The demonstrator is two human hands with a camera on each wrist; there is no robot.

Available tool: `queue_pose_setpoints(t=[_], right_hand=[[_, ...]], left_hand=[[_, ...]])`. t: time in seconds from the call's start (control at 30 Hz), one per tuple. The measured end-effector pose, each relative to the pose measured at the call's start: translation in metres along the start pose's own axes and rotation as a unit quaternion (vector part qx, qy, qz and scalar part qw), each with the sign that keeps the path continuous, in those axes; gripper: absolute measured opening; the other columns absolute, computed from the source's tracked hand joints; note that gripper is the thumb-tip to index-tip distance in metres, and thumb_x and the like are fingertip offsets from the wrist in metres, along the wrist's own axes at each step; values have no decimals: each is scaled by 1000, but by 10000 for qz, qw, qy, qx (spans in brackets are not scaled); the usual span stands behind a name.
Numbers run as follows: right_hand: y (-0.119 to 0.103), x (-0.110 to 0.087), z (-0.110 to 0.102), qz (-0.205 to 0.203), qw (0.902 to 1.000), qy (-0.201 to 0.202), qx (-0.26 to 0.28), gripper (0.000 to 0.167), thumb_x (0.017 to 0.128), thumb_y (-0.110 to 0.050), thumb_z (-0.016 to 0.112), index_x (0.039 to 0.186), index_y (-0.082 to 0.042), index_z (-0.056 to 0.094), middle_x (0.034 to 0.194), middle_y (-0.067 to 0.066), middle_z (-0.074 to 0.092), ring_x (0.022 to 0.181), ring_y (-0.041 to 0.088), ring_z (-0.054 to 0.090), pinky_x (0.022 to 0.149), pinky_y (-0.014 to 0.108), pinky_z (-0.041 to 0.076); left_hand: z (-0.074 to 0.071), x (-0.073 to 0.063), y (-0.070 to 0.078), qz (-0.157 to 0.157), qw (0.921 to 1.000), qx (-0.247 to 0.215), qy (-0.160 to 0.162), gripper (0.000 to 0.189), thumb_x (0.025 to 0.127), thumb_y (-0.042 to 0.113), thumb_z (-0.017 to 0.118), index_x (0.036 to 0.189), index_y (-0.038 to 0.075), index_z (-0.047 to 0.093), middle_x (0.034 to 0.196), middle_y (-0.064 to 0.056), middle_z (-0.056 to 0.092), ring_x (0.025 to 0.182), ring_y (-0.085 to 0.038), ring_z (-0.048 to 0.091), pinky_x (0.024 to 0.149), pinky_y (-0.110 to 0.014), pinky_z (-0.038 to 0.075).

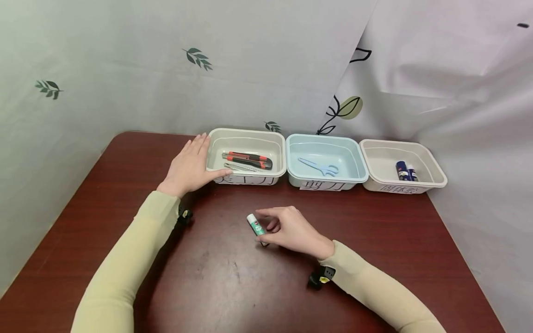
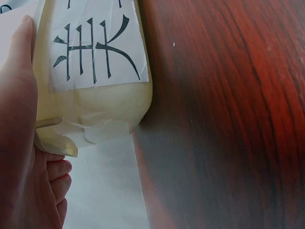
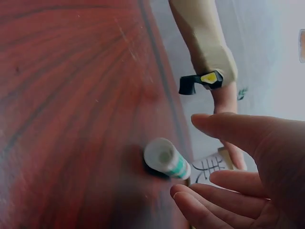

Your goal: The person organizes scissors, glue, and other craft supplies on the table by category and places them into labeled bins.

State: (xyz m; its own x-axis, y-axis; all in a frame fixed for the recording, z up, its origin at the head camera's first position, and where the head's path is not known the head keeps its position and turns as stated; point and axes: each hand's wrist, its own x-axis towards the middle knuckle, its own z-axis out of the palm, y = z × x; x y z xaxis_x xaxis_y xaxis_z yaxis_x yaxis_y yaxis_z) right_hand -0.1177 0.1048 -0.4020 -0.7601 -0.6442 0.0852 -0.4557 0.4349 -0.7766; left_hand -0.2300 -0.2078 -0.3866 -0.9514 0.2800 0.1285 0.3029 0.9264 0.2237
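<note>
A green-and-white glue stick point(image 1: 255, 224) with a white cap lies on the dark red tabletop. Around it my right hand point(image 1: 295, 231) holds its thumb and fingers spread; the thumb overlaps the lower end of the stick in the head view. From the right wrist, the glue stick point(image 3: 164, 155) shows in the gap, apart from thumb and fingers. My left hand point(image 1: 189, 166) rests against the left corner of a beige bin point(image 1: 245, 134), thumb along the front rim and straight fingers along its side. Inside that bin lie utility knives point(image 1: 250, 160), mostly black and red.
Beside the beige bin stands a light blue bin point(image 1: 329, 138) with blue scissors point(image 1: 320, 166). Further right, another beige bin point(image 1: 399, 145) holds blue glue sticks point(image 1: 403, 171). Each bin has a handwritten label on its front. A patterned white curtain point(image 1: 166, 92) hangs behind the table.
</note>
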Motion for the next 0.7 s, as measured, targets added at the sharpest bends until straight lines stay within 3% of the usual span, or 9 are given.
queue_pose_setpoints(t=[0.17, 0.7], right_hand=[[0, 1, 5, -67, 10000, -18, -21, 57, 81, -16, 89, 132, -2, 67, 88, 0, 74, 69, 4, 69, 60, 22, 58], [1, 5, 12, -377, 9967, -37, -711, 50, 80, -6, 84, 129, -5, 70, 97, -3, 70, 71, -1, 64, 61, 18, 55]], left_hand=[[-2, 0, 0, -5, 10000, 10, -29, 125, 83, 86, 51, 160, -7, 16, 165, -25, 16, 153, -35, 13, 124, -42, 3], [1, 1, -1, -21, 10000, 29, -24, 126, 83, 85, 52, 160, -7, 15, 165, -25, 17, 153, -35, 12, 124, -41, 3]])
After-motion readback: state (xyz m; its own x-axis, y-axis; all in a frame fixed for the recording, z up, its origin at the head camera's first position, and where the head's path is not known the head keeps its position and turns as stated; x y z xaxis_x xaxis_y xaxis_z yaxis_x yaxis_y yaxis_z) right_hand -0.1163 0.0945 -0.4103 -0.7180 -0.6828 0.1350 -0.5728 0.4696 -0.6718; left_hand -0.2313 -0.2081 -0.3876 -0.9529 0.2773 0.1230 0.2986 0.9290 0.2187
